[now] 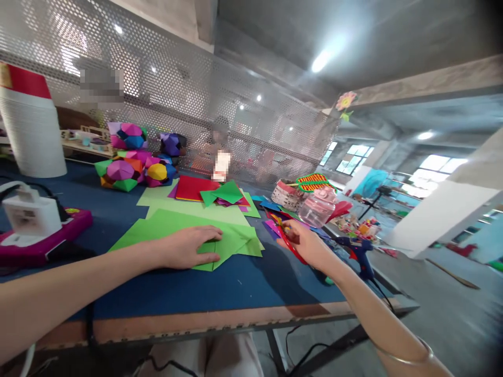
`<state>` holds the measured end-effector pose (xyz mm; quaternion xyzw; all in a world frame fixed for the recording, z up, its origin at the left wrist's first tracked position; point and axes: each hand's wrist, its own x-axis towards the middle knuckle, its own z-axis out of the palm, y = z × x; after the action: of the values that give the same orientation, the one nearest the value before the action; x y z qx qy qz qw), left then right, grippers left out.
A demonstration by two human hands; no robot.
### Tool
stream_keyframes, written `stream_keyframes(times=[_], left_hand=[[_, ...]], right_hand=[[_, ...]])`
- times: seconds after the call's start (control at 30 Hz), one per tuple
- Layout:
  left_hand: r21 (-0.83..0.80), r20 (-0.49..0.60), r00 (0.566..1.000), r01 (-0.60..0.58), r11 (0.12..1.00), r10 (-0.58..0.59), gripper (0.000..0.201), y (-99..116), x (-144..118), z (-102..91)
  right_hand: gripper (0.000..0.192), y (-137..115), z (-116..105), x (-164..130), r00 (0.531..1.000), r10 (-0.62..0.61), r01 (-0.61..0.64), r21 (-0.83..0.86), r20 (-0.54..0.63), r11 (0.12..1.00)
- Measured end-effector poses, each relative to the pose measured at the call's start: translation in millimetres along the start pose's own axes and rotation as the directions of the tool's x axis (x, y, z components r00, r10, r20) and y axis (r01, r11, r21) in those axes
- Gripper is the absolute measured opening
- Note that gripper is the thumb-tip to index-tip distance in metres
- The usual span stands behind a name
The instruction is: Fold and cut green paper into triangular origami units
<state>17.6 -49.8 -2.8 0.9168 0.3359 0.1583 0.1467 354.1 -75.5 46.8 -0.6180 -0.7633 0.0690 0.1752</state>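
My left hand (192, 247) lies on bright green paper sheets (153, 230), its fingers stretched forward and the thumb apart. Beneath its fingertips are folded green paper pieces (239, 241). To the right, my right hand (302, 241) is closed around red scissors (290, 242), partly covered by the fingers. Purple paper (271, 228) lies beside the scissors. Behind the green sheets are pale green paper (204, 211), a red paper stack (194, 187) and loose dark green pieces (230, 192).
Colourful folded paper balls (121, 173) stand at the back left, near a tall stack of white cups (33, 131). A white plug (33, 212) sits on a magenta power strip (78, 225). At right are a clear jar (316, 209) and a blue glue gun (361, 251).
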Motion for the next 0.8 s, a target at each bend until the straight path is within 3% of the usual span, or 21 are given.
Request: stream_keyframes(times=[0.03, 0.1, 0.13, 0.27, 0.37, 0.5, 0.67, 0.8], left_hand=[[-0.002, -0.006, 1.0, 0.0, 1.0, 0.0, 0.052, 0, 0, 0.1], [-0.012, -0.023, 1.0, -0.008, 1.0, 0.008, 0.05, -1, 0, 0.6], [-0.019, -0.03, 0.999, -0.015, 1.0, 0.014, 0.049, -2, 0, 0.8], [-0.053, -0.013, 1.0, -0.008, 0.999, 0.008, 0.051, -3, -1, 0.0], [-0.086, -0.019, 0.999, -0.027, 0.996, 0.026, 0.051, -1, -2, -2.6], [-0.107, -0.023, 0.998, -0.067, 0.992, 0.065, 0.044, 5, -3, -5.6], [0.009, 0.042, 0.996, -0.077, 0.997, 0.077, 0.043, 5, -4, -3.9], [0.064, 0.046, 0.995, -0.094, 0.994, 0.091, 0.041, 1, -4, -0.2]], right_hand=[[0.035, -10, 2, 1, 0.997, -0.077, 0.078, 0.225, -0.016, 0.971], [0.04, -34, 8, 5, 0.99, -0.137, 0.122, 0.617, -0.022, 0.778], [0.042, -47, 14, 8, 0.985, -0.171, 0.109, 0.723, 0.013, 0.682], [0.037, -91, 45, 25, 0.967, -0.253, 0.106, 0.88, 0.016, 0.463], [0.038, -109, 71, 35, 0.946, -0.319, 0.056, 0.931, 0.067, 0.362], [0.035, -119, 93, 37, 0.932, -0.35, 0.011, 0.956, 0.097, 0.293], [0.028, -118, 96, 36, 0.882, -0.467, 0.121, 0.932, 0.057, 0.342], [0.026, -109, 96, 43, 0.877, -0.477, 0.131, 0.935, 0.046, 0.331]])
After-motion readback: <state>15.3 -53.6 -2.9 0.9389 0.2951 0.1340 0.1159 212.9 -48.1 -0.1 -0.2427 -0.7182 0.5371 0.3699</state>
